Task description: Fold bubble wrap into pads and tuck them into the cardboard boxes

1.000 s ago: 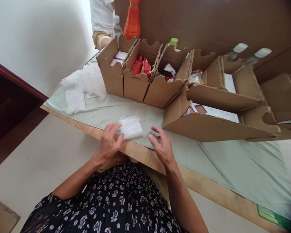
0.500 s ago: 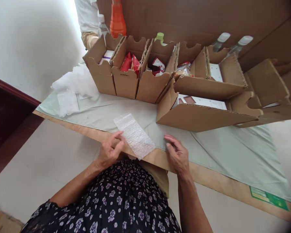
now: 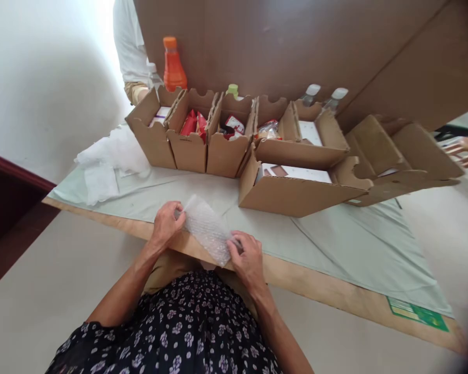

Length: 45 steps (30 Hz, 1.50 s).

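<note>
A clear bubble wrap bag (image 3: 206, 227) lies at the table's front edge, between my two hands. My left hand (image 3: 168, 222) pinches its left side near the upper corner, thumb against fingers. At the opposite end, my right hand (image 3: 247, 255) has thumb and curled fingers closed on the bag's lower right side. Its near corner reaches over the bare wooden edge. Nothing can be made out inside the bag.
Cardboard bins (image 3: 187, 153) holding red packets and boxes line the back. A long cardboard bin (image 3: 300, 196) stands in front of them at right. Bubble wrap bags (image 3: 115, 153) are heaped at left. Behind are an orange bottle (image 3: 174, 67) and a person (image 3: 130, 47).
My right hand has moved left onto the bag and closed on it. My left hand has shifted to its upper left side and now pinches it. The camera view has tilted.
</note>
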Motion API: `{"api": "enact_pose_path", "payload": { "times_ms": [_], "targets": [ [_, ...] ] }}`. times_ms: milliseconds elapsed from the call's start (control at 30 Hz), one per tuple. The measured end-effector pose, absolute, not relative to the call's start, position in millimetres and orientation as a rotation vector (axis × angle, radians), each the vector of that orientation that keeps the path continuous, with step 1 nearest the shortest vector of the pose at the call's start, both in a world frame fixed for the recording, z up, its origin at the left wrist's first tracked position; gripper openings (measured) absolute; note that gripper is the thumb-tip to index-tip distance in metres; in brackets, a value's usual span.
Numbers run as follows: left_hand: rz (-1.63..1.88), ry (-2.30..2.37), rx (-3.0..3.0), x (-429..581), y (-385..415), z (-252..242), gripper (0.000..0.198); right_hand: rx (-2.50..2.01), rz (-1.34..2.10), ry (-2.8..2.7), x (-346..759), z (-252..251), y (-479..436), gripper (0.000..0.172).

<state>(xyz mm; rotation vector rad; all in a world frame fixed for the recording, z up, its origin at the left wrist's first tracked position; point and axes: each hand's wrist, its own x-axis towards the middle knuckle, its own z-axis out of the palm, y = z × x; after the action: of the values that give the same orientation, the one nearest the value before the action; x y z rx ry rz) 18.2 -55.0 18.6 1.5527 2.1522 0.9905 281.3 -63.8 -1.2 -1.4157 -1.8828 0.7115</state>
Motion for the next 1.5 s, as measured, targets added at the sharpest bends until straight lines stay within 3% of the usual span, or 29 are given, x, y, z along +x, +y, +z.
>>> {"api": "enact_pose_path", "payload": {
  "times_ms": [167,333,567,700,967,1067,1200,1367,1500],
  "targets": [
    [1.19,1.919,1.299,7.8,-71.1,38.4,0.032,-1.382,1.047,-1.466,286.6,15.8,-37.0,0.035],
    [1.2,1.909,1.181,1.2,-68.1,30.0,0.06,-1.481,0.979,-1.58,279.4,13.0,2.0,0.054],
    [1.089,2.026,1.32,-4.9,-71.4,28.7,0.05,-1.575,0.854,-1.88,271.0,9.0,4.0,0.057],
    [1.056,2.079,1.413,-25.5,-78.2,39.3,0.051,-1.421,0.859,-1.977,249.1,14.3,6.2,0.05],
    [0.952,2.223,1.286,-62.1,-102.2,34.1,0.042,-0.819,0.502,-2.376,150.5,49.1,41.2,0.03],
    [1.001,2.205,1.273,-60.1,-104.9,30.5,0.04,-0.693,0.486,-2.534,98.9,63.7,50.1,0.034],
    [1.06,2.185,1.295,-59.1,-102.5,28.4,0.039,-0.639,0.419,-2.728,29.3,67.6,60.6,0.056],
    [1.169,2.156,1.406,-72.0,-102.2,33.3,0.035,-0.776,0.459,-2.827,-6.8,55.7,86.9,0.033],
    [1.299,2.252,1.511,-96.1,-96.9,43.7,0.03,-0.861,0.465,-2.717,8.3,54.3,102.8,0.039]
  ]
}}
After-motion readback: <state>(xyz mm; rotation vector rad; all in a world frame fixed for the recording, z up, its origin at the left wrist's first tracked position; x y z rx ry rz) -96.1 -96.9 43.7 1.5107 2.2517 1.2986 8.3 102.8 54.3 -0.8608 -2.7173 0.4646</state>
